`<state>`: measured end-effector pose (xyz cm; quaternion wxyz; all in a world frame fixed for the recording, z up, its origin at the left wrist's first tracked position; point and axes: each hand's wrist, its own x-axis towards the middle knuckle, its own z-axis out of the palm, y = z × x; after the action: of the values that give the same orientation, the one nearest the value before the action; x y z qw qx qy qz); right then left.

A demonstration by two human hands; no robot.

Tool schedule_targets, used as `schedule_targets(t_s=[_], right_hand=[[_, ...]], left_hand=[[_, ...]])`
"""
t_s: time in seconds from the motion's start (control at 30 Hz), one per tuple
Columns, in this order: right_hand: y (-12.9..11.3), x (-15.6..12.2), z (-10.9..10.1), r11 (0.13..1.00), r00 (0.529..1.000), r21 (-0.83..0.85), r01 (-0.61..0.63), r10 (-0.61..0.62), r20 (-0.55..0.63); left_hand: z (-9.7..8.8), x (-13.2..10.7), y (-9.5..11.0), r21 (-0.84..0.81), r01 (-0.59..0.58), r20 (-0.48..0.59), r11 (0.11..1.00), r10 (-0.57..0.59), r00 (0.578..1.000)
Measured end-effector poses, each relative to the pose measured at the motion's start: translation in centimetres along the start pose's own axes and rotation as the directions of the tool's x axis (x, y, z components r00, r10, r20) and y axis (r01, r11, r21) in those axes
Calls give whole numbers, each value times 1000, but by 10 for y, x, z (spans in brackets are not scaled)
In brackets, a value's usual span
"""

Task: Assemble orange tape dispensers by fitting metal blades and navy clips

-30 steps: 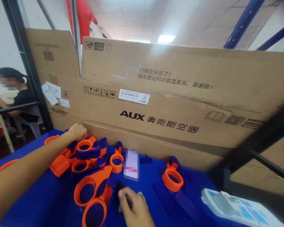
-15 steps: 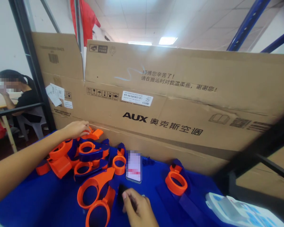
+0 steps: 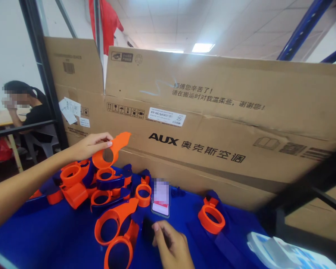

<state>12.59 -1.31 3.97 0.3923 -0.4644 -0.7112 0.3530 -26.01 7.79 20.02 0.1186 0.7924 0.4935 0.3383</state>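
My left hand (image 3: 99,142) pinches an orange tape dispenser part (image 3: 121,144), a ring with a flat arm, held up above a pile at the back left. That pile holds several orange and blue tape dispensers (image 3: 75,196). Low in the middle, my right hand (image 3: 173,243) has its fingers curled around a small dark piece (image 3: 148,229), whose kind I cannot make out. Left of this hand lie two more orange ring parts (image 3: 100,228), close together. A single orange and blue dispenser (image 3: 143,194) rests behind them.
A phone (image 3: 160,209) lies on the blue surface (image 3: 72,239). Another dispenser (image 3: 212,224) sits to the right, with a white and blue package (image 3: 285,250) at the right front. Cardboard (image 3: 212,123) walls the back. A person (image 3: 35,116) sits beyond the frame at left.
My left hand has lifted the orange part up from the back of the pile. My right hand stays low near the front with the dark piece. The view has shifted slightly.
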Motion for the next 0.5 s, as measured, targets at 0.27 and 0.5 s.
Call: schedule_targets(t_s=[0.27, 0.5], right_hand=[[6, -10, 12, 865, 999, 500, -33, 20, 31], [12, -14, 3, 795, 983, 590, -137, 181, -16]], left_hand=[[112, -57, 100, -199, -23, 106, 980, 45, 993], [179, -95, 160, 162, -357, 200, 920, 324, 925]])
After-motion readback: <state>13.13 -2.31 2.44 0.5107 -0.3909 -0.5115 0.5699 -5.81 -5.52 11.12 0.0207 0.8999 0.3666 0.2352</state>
